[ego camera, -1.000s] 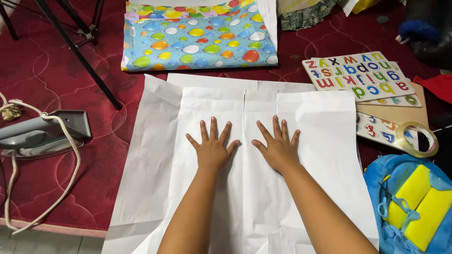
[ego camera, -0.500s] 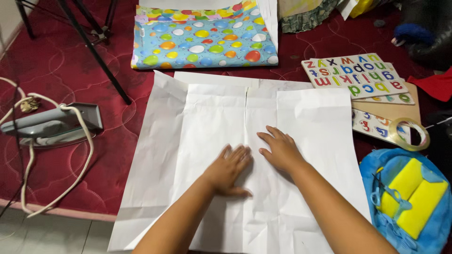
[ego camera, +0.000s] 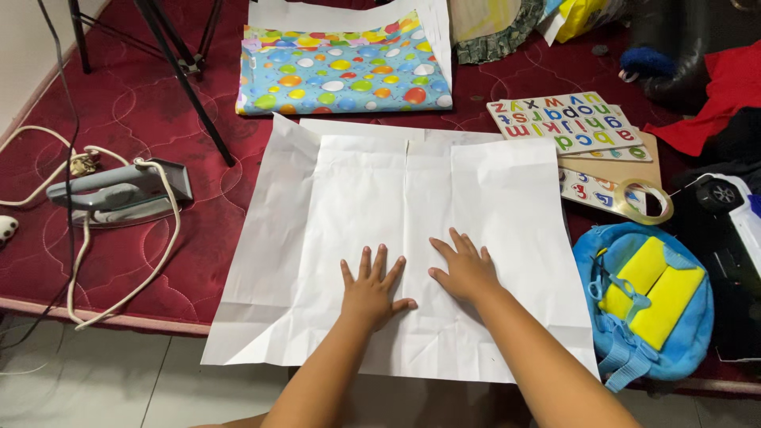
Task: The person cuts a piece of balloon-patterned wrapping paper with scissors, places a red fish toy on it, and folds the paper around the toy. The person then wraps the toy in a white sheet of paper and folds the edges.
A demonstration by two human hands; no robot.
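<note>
Your left hand (ego camera: 371,289) and right hand (ego camera: 465,268) lie flat, fingers spread, gripping nothing, side by side on the creased white paper (ego camera: 412,198) at lower centre of the frame; balloon-print wrapping paper (ego camera: 341,75) lies above; a clothes iron (ego camera: 119,194) at left; a blue backpack (ego camera: 642,305) at lower right.

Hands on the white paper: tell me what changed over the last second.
Both hands slid down the white paper toward its near edge. The left hand and right hand now press flat, fingers spread, either side of the centre seam, lower than before. Nothing was picked up or let go. The paper, the iron, the balloon-print wrapping sheet and the tape roll stayed put.
</note>
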